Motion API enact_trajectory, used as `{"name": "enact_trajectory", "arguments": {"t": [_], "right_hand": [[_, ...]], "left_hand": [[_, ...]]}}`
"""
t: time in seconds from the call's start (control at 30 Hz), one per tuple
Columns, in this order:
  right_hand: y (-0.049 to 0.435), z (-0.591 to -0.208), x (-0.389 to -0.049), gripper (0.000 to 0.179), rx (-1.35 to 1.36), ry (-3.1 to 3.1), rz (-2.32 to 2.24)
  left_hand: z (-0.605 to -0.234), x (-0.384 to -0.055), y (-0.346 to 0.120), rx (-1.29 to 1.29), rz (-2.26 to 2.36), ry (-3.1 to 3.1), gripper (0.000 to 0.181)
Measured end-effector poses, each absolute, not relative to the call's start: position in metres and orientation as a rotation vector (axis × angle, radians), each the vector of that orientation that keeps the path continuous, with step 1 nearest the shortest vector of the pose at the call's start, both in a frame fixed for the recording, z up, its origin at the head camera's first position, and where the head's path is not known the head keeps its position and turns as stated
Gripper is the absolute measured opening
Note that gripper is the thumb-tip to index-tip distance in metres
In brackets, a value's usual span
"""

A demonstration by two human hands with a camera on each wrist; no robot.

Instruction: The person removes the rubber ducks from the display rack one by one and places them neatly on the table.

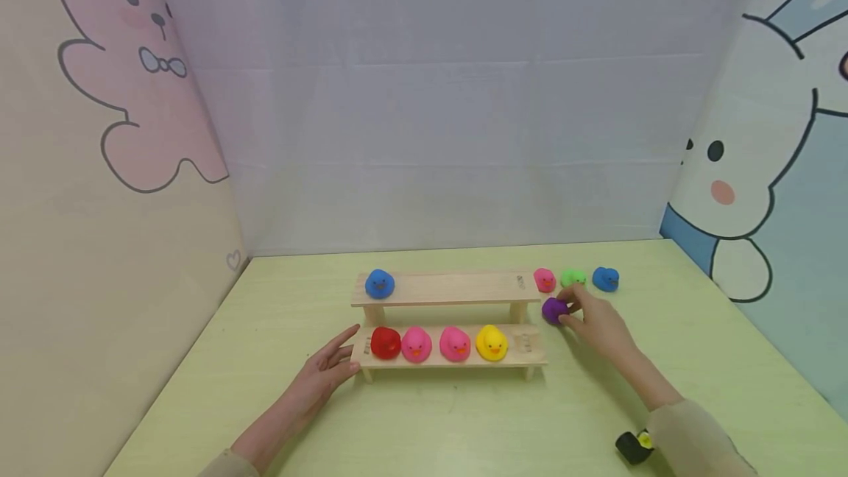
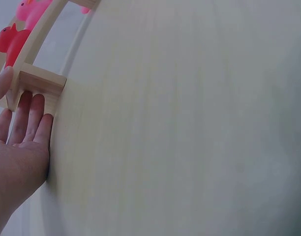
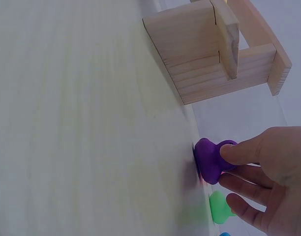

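In the head view my right hand (image 1: 599,322) pinches a purple rubber duck (image 1: 554,311) between thumb and fingers, right of the wooden shelves. The right wrist view shows this duck (image 3: 209,160) low over the tabletop. My left hand (image 1: 321,374) touches the left end of the front wooden shelf (image 1: 424,361), its fingers spread; in the left wrist view, fingertips reach under the board beside its leg. On that shelf stand a red duck (image 1: 386,343), two pink ducks (image 1: 417,344) and a yellow duck (image 1: 492,343). A blue duck (image 1: 380,283) sits on the back shelf (image 1: 457,287).
Behind my right hand, a pink duck (image 1: 545,280), a green duck (image 1: 573,277) and another blue duck (image 1: 606,279) stand on the table. A small black and yellow object (image 1: 634,447) lies by the right sleeve. Printed walls (image 1: 742,168) enclose the table.
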State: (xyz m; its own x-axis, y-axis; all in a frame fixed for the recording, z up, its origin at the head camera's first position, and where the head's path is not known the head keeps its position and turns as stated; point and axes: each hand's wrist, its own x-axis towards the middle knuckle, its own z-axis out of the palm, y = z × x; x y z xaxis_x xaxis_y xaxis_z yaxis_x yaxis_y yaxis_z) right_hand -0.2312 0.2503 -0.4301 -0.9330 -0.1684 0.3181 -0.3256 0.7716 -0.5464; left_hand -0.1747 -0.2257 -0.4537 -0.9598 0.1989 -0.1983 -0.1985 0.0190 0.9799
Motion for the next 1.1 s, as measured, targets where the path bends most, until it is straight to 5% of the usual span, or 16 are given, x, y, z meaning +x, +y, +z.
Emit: {"name": "enact_trajectory", "arguments": {"t": [1.1], "right_hand": [[0.261, -0.436, -0.233, 0.027, 0.402, -2.675, 1.065]], "left_hand": [[-0.453, -0.174, -0.225, 0.016, 2.028, 2.018, 0.069]]}}
